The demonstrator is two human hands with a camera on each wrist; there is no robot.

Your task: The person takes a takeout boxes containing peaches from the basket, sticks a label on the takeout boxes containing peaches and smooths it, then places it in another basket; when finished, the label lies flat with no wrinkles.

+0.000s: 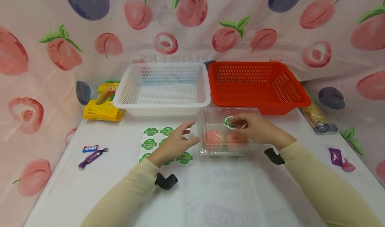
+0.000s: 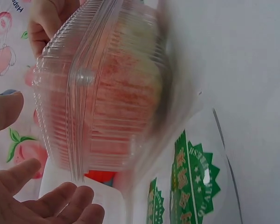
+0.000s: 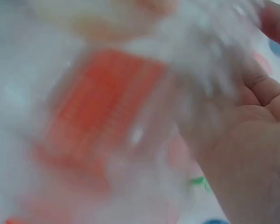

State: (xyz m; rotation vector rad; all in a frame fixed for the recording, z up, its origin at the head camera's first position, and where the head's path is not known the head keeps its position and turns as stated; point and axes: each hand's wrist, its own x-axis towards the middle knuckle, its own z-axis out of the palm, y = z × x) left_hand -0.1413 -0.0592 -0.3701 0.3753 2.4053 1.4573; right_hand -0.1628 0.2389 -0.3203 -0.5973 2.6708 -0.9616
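Observation:
A clear plastic clamshell box stands closed on the table, with round reddish fruit inside. On its lid is a round green-and-white sticker. My right hand is over the lid, bent fingertips at the sticker's right edge; the right wrist view is blurred. My left hand hovers just left of the box, fingers loosely spread and holding nothing. Under it lies a sheet of green round stickers, partly hidden by that hand. In the left wrist view the box's ridged side faces the left fingers.
Behind the box stand a white basket and a red basket. A yellow snack bag leans at the left, with wrapped candies nearer. Rightward lie a long packet, a purple candy and a pink lollipop.

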